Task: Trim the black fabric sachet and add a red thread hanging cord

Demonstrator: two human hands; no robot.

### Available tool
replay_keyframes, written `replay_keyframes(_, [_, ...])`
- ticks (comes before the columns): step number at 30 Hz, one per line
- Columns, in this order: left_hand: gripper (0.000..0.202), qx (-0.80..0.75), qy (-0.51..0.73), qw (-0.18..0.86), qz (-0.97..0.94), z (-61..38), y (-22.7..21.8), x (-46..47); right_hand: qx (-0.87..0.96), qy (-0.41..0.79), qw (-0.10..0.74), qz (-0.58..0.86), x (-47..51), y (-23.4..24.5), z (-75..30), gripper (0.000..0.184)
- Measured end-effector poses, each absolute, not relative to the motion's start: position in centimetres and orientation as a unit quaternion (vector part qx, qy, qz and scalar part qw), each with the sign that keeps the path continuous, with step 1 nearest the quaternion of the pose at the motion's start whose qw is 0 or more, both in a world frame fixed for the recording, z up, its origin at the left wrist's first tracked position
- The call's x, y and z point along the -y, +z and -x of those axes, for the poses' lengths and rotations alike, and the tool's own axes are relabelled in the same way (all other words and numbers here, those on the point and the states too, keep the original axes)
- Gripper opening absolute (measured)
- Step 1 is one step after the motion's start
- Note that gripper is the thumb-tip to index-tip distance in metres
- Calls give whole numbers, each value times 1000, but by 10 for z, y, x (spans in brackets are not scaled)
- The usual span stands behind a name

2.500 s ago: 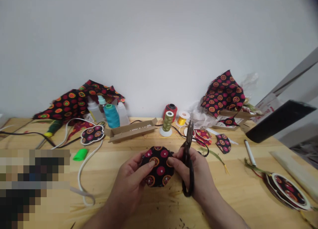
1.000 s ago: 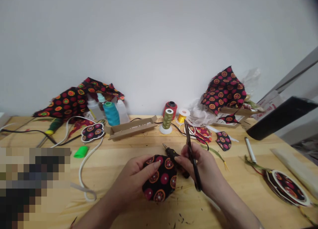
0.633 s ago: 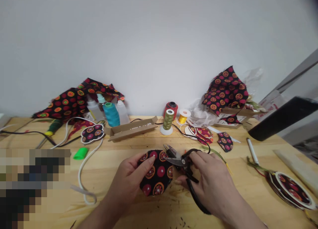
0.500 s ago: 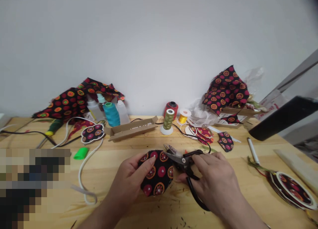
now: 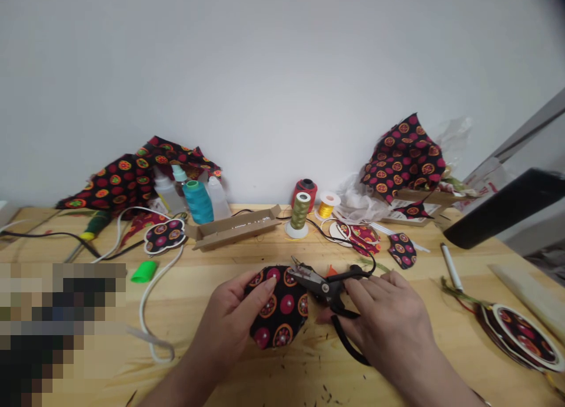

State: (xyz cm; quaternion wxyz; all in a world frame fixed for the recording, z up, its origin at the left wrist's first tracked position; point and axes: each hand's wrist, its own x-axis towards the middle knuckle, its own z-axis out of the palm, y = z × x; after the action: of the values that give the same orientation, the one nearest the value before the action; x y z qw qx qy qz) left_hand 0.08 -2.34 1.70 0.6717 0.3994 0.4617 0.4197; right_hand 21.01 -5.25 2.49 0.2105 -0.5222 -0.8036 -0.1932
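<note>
L hand (image 5: 238, 310) fingers pinched the L side of a fabric piece (image 5: 285, 313), thumb laid on its face: black cloth w/ red dots & orange rings, approx. octagonal, straight-sided, held above the bench (image 5: 200, 274). R hand (image 5: 388, 313) fingers were curled round the loop handles of black shears (image 5: 324, 288), metal blades over the piece's upper R edge, pointing toward the L side. Thin dark clippings (image 5: 326, 394) were strewn on the wood below, btwn both hands' fingers. Smooth pale grain ran from the L fingers to a long, open cardbd tray (image 5: 238, 229) beyond; a ribbed olive spool (image 5: 301, 211) stood well past the blades. A curving white cord (image 5: 142, 318) bounded room L of the L fingers; a white-rimmed oval stack (image 5: 527, 336), well R of the R fingers.
</note>
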Motion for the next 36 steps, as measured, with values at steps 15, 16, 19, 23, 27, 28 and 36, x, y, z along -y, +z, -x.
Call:
replay_keyframes(15, [25, -487, 450, 581, -472, -3, 18, 27, 808, -222, 192, 511, 52, 21, -207, 37])
replay_keyframes(16, [25, -487, 446, 582, -474, -2, 18, 26, 809, -222, 192, 510, 52, 21, -207, 36])
replay_keyframes(19, [26, -484, 447, 591, -466, -2, 17, 26, 811, -223, 193, 506, 52, 17, -206, 36])
replay_keyframes(23, [25, -474, 459, 624, -420, -4, 19, 28, 803, -220, 201, 517, 51, 10, -207, 36])
replay_keyframes(27, [24, -458, 452, 665, -379, -5, 21, 27, 733, -252, 154, 613, 52, 9, -226, 33])
replay_keyframes(28, [24, -454, 452, 674, -368, -5, 21, 26, 701, -259, 123, 653, 52, 11, -234, 34])
replay_keyframes(36, [21, -468, 473, 694, -273, -1, 17, 16, 509, -33, -62, 858, 66, 9, -328, 39])
